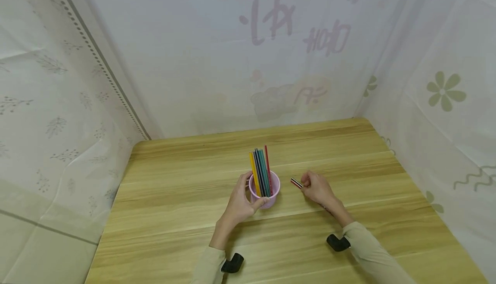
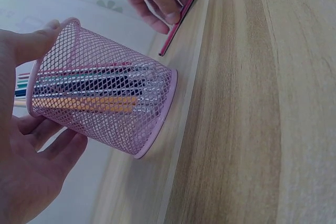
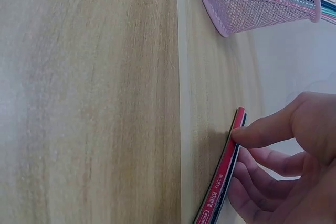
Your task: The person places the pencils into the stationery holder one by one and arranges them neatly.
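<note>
My left hand (image 1: 238, 204) holds a pink mesh pencil holder (image 1: 267, 205) near its rim, with the thumb on the near side and fingers round the far left. Yellow, dark, teal and red pencils (image 1: 260, 172) stand inside it, leaning slightly. To the right of the holder, my right hand (image 1: 318, 188) pinches a small bunch of pencils (image 3: 223, 169) between thumb and fingers, close over the table. A red pencil with printed lettering faces the right wrist view, dark ones beside it. In the left wrist view the mesh wall (image 2: 100, 66) shows the pencils through it.
Both hands work over a wood-grain table (image 1: 174, 180). Behind it hangs a pale printed curtain (image 1: 217, 60), with more patterned cloth (image 1: 434, 137) along the right. A black device (image 1: 233, 263) sits at the left wrist, another (image 1: 338, 243) at the right.
</note>
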The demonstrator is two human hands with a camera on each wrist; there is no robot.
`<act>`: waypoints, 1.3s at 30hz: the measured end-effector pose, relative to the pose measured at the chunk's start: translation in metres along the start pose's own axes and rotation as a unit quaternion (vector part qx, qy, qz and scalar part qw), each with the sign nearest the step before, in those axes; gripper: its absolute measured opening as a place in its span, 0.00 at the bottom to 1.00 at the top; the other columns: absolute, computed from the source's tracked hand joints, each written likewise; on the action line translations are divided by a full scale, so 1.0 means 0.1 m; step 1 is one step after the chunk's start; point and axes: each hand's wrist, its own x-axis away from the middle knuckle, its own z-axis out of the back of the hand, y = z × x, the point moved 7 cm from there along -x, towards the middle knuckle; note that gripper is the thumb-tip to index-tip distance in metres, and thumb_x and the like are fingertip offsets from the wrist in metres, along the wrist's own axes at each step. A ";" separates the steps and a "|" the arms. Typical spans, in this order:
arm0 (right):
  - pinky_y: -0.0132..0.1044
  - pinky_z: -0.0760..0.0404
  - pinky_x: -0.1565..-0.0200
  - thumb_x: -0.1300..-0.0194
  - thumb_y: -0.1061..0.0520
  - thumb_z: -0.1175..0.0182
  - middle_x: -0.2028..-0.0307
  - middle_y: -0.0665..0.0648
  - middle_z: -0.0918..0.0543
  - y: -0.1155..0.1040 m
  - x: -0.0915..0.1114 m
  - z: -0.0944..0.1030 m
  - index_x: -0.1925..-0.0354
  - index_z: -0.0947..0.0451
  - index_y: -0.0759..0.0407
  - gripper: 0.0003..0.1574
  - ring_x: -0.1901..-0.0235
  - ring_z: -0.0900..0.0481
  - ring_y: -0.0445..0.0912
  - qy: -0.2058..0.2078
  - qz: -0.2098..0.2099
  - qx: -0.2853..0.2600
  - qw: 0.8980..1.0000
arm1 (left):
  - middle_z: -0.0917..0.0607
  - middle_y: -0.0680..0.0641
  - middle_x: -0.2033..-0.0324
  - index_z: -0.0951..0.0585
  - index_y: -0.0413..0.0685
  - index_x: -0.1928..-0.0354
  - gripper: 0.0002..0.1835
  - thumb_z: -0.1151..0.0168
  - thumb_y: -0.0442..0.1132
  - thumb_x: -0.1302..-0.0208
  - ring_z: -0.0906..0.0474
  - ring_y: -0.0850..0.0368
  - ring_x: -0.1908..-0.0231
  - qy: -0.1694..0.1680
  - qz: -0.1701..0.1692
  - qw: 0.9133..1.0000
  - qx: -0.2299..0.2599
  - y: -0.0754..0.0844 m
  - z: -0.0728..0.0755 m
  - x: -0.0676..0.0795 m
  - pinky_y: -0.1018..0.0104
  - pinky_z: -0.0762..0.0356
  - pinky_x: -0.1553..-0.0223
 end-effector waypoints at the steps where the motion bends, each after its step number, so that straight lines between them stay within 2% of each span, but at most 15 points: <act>1: 0.37 0.22 0.65 0.44 0.69 0.32 0.68 0.58 0.17 0.01 0.00 0.00 0.60 0.21 0.66 0.12 0.68 0.21 0.47 -0.002 -0.003 -0.001 1.000 | 0.27 0.42 0.36 0.39 0.44 0.26 0.49 0.22 0.45 0.45 0.27 0.45 0.35 0.000 0.000 1.000 -0.001 0.00 0.00 0.00 0.49 0.25 0.32; 11: 0.36 0.22 0.67 0.43 0.68 0.34 0.69 0.58 0.18 0.05 -0.02 -0.03 0.61 0.20 0.67 0.09 0.69 0.23 0.46 -0.038 -0.024 -0.001 0.999 | 0.27 0.42 0.36 0.39 0.43 0.27 0.48 0.22 0.45 0.45 0.26 0.45 0.35 0.000 -0.005 1.000 0.003 0.01 -0.01 -0.01 0.49 0.25 0.33; 15: 0.35 0.23 0.68 0.42 0.69 0.37 0.69 0.57 0.18 0.03 -0.02 -0.01 0.61 0.20 0.67 0.08 0.69 0.23 0.46 -0.041 -0.015 0.004 0.999 | 0.27 0.43 0.37 0.39 0.44 0.26 0.49 0.22 0.45 0.45 0.26 0.47 0.36 0.001 -0.005 1.000 0.000 0.00 -0.02 -0.01 0.49 0.24 0.33; 21: 0.34 0.25 0.67 0.42 0.70 0.40 0.69 0.57 0.19 -0.08 -0.01 0.14 0.61 0.21 0.66 0.09 0.68 0.24 0.46 -0.012 0.012 0.010 1.000 | 0.26 0.45 0.37 0.38 0.45 0.27 0.49 0.21 0.45 0.46 0.25 0.49 0.37 0.003 -0.006 1.000 -0.004 0.01 -0.02 -0.01 0.50 0.23 0.34; 25: 0.33 0.23 0.66 0.41 0.71 0.43 0.67 0.59 0.19 -0.21 -0.02 0.26 0.59 0.22 0.68 0.10 0.67 0.23 0.47 0.002 0.030 -0.013 0.999 | 0.26 0.45 0.36 0.38 0.46 0.27 0.48 0.21 0.45 0.46 0.25 0.49 0.37 0.004 -0.005 1.000 -0.006 0.00 -0.02 -0.02 0.50 0.22 0.35; 31: 0.32 0.19 0.64 0.38 0.71 0.40 0.65 0.61 0.18 -0.47 -0.03 0.47 0.58 0.22 0.68 0.09 0.66 0.20 0.47 0.047 0.066 -0.040 0.996 | 0.26 0.44 0.36 0.38 0.45 0.26 0.49 0.22 0.46 0.46 0.25 0.48 0.37 0.003 -0.002 1.000 -0.004 -0.01 -0.02 -0.01 0.49 0.23 0.34; 39: 0.33 0.14 0.63 0.36 0.69 0.39 0.63 0.63 0.17 -0.83 -0.03 0.64 0.55 0.22 0.68 0.10 0.64 0.17 0.51 0.088 0.090 -0.072 0.989 | 0.26 0.43 0.37 0.39 0.43 0.26 0.49 0.22 0.44 0.45 0.26 0.46 0.36 0.004 -0.001 1.000 0.004 0.00 0.00 0.00 0.50 0.24 0.33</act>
